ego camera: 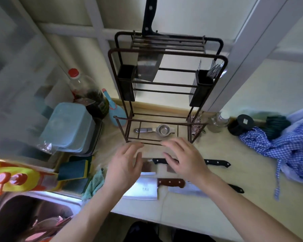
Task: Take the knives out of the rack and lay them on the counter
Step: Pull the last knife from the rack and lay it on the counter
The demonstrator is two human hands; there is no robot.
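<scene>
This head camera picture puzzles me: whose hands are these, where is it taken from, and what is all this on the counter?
No machine here: a person wears a camera on the head, looking down at their own bare hands. The left hand and right hand hover open above the pale counter, holding nothing. Beneath them lie several knives, among them a brown-handled cleaver and a black-handled knife. Behind stands a dark metal wire rack with one black-handled cleaver left in its top slot. A steel lemon squeezer lies at its base. A blue checked cloth is on the right, a sink on the left.
</scene>
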